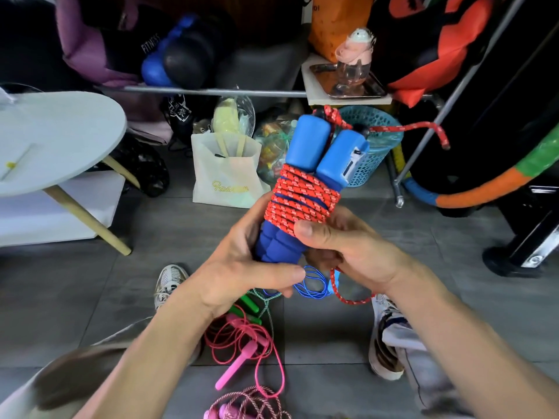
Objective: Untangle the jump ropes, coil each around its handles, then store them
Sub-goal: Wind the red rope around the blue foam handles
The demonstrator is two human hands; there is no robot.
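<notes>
Single head-worn, wide-angle view, aimed forward and down. Close range on both hands, left hand and right hand, at frame centre. Tiled floor below, cluttered metal rack beyond. Edges bowed by lens distortion.

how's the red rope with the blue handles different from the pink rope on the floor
The red rope is wound in tight turns around its two blue handles; the pink rope lies in loose loops on the floor, uncoiled. The red rope looks thick and woven with white flecks; the pink rope is thin and plain. The left hand and right hand hold the red rope's bundle; no hand touches the pink rope. Both are jump ropes with handles.
</notes>
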